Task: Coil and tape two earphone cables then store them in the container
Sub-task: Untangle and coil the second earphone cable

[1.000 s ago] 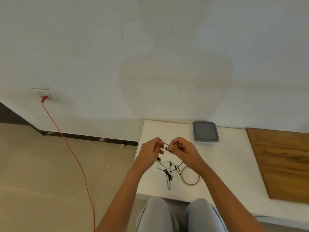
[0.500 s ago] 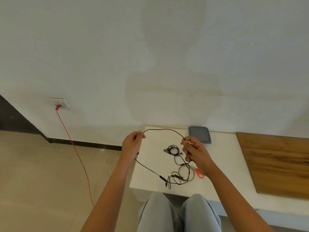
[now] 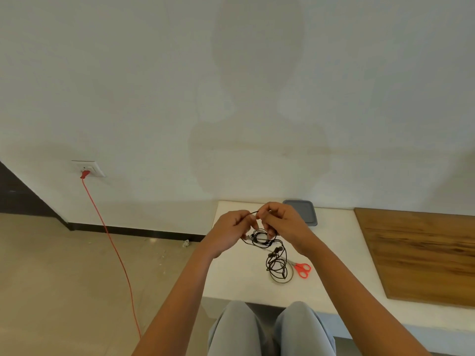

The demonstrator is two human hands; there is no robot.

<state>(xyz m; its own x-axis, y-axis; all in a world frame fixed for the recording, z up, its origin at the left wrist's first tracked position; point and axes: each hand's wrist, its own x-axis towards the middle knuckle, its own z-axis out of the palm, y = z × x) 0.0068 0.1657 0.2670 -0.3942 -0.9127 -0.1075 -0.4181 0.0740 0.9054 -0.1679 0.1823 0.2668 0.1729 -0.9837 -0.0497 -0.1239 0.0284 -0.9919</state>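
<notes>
Both hands pinch the cable above the table.

My left hand (image 3: 231,231) and right hand (image 3: 282,222) meet almost fingertip to fingertip, fingers curled, each pinching the black cable (image 3: 267,244). A short stretch of it runs between the two pinches, and small loops hang just under my right fingers. The rest trails down in a tangle onto the white table (image 3: 231,283), just beside the red scissors (image 3: 302,269). The grey container (image 3: 305,211) sits behind my right hand, by the wall.
</notes>
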